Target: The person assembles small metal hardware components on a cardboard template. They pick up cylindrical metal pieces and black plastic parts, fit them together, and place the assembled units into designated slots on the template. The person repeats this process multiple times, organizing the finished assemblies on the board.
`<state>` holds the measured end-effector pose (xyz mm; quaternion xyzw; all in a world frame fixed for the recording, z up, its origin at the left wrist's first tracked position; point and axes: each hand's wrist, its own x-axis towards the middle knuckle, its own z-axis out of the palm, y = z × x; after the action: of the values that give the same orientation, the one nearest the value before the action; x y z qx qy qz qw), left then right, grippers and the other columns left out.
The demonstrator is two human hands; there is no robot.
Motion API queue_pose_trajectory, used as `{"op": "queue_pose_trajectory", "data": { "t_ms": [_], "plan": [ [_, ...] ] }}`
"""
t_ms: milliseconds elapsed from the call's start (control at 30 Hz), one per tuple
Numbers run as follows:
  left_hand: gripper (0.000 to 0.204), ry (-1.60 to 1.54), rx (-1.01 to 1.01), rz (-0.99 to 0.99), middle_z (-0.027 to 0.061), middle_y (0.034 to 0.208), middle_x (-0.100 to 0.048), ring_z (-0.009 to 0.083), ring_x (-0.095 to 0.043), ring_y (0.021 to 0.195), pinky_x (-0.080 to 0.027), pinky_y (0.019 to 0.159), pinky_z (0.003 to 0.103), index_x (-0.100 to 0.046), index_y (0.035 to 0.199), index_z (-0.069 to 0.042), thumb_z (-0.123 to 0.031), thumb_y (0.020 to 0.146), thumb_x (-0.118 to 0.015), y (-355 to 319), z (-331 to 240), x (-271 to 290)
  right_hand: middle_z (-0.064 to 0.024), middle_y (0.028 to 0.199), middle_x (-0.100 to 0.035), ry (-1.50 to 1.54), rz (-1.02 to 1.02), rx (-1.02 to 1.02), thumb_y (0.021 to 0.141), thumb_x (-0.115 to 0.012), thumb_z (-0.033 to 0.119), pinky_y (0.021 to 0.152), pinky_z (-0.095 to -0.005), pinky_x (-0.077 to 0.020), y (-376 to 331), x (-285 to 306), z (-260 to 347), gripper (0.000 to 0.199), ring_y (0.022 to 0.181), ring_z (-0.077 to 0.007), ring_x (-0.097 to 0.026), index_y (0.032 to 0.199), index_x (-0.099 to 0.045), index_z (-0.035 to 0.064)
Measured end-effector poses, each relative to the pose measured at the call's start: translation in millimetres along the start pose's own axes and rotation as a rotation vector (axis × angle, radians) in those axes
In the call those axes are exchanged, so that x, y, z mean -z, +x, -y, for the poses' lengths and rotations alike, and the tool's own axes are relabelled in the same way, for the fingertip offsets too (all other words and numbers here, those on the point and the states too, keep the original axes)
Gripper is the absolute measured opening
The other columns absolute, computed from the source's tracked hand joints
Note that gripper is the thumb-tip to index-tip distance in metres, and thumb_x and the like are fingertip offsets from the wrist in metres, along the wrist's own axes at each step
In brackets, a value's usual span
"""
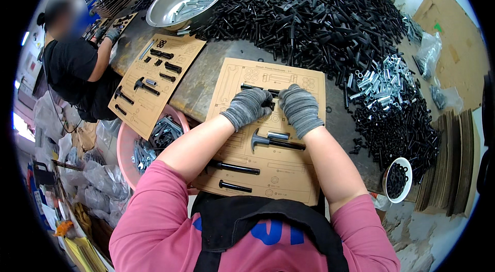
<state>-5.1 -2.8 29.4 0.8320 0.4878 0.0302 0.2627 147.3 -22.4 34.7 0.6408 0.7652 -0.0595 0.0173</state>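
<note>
My left hand (pixel 247 108), in a grey knit glove, has its fingers curled over the upper middle of a brown cardboard sheet (pixel 289 182) printed with part outlines. Close beside it, my right hand (pixel 300 108), gloved the same way, bends its fingertips down to the sheet. Small black pieces show between the hands, but what each one grips is mostly hidden. Just beyond the fingers lies a black rod (pixel 251 86). Nearer me are a silver sleeve (pixel 278 135), a black hammer-shaped part (pixel 276 142), a long black bolt (pixel 236 168) and a shorter black bolt (pixel 235 186).
A heap of black bolts (pixel 299 19) covers the far table, with silver sleeves (pixel 381 81) at right. A white bowl of black nuts (pixel 409 182), a steel basin (pixel 154 14), a second filled sheet (pixel 178 58) and a pink tub (pixel 126 156) surround me. A co-worker (pixel 72 61) sits at left.
</note>
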Motion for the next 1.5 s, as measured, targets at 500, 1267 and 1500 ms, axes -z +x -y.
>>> {"op": "queue_pose_trajectory", "data": {
  "t_ms": [500,1267,1500],
  "plan": [
    [0.03,0.0,-0.002,-0.002,0.0107,0.09,-0.064,0.023,-0.061,0.083,-0.047,0.077,0.032,-0.059,0.101,-0.007,-0.017,0.074,-0.066,0,-6,3,-0.0131,0.1,-0.059,0.032,0.139,0.039,0.085,-0.048,0.018,0.079,-0.0365,-0.0493,-24,7,-5,0.027,0.094,-0.0256,-0.059,0.11,-0.057,0.0117],
    [0.032,0.145,-0.704,0.075,0.0121,0.108,-0.054,0.0277,-0.056,0.094,-0.046,0.082,0.036,-0.056,0.109,-0.01,-0.012,0.077,-0.058,44,-176,-80,-0.0134,0.095,-0.057,0.279,-0.286,-0.548,0.077,-0.059,0.027,0.075,-0.0399,-0.0459,-202,-48,-150,0.029,0.086,-0.0305,-0.056,0.101,-0.056,0.0102],
    [0.034,0.455,-0.81,0.153,0.0084,0.108,-0.055,0.0272,-0.055,0.097,-0.045,0.084,0.036,-0.058,0.109,-0.016,-0.015,0.075,-0.059,67,-197,-105,-0.011,0.087,-0.056,0.254,-0.359,-0.321,0.074,-0.061,0.019,0.072,-0.0383,-0.0458,-203,-53,-155,0.018,0.082,-0.028,-0.056,0.09,-0.059,0.0098]
  ]
}}
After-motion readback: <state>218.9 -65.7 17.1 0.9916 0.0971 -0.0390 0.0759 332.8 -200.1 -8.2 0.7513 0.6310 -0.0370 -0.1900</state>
